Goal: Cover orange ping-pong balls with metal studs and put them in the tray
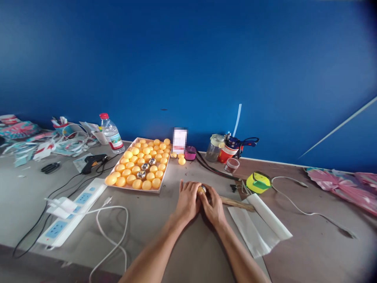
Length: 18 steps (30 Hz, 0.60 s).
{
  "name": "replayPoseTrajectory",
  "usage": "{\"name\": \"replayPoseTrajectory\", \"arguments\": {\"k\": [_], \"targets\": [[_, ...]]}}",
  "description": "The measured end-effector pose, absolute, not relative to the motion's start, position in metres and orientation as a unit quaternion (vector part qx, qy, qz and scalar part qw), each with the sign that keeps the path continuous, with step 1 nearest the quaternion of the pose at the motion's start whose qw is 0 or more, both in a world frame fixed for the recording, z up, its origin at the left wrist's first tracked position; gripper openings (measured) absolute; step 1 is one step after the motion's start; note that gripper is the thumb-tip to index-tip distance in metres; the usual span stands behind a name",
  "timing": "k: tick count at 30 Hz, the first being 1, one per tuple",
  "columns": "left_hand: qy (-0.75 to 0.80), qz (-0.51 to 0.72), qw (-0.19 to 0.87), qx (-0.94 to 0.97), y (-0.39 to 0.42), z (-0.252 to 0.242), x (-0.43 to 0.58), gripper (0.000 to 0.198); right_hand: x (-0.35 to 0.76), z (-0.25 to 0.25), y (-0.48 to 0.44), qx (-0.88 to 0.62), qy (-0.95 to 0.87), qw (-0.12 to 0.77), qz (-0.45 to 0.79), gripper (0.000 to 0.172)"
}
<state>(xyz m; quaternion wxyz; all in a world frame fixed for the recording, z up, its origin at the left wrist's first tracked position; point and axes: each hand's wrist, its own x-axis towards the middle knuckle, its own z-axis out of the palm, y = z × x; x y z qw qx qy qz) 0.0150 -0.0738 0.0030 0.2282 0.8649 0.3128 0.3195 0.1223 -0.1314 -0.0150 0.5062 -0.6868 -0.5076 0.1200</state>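
Note:
Between both hands sits a small ball [202, 189], orange on one side and shiny silver on the other. My left hand [187, 199] has its fingers closed against the ball's left side. From the right, my right hand [213, 205] grips the same ball, its thumb and fingers around it. Both hands rest low over the table, partly hiding the ball. A wooden stick [237, 203] lies just right of my right hand, its far end on a roll of thin white sheet [272, 218]. To the left, a shallow box [160, 191] holds many orange balls and several silver-topped ones.
At left are a white power strip [73, 214], a white cable [127, 220], a black glue gun [91, 163], scissors [50, 168] and a water bottle [113, 135]. Behind stand a glass jar [214, 149] and a red cup [226, 154]. A yellow-green tape dispenser [258, 182] lies right.

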Motion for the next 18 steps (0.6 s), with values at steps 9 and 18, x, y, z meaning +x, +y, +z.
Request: {"name": "replayPoseTrajectory", "arguments": {"k": [9, 18], "targets": [[0.322, 0.34, 0.237, 0.851, -0.072, -0.0043, 0.017, 0.036, 0.1248, -0.0191, -0.1301, -0.663, -0.473, 0.559, 0.153, 0.036], [0.319, 0.334, 0.235, 0.855, -0.0733, -0.0031, 0.0164, 0.036, 0.124, -0.0139, -0.1301, -0.651, -0.474, 0.57, 0.16, 0.034]]}}
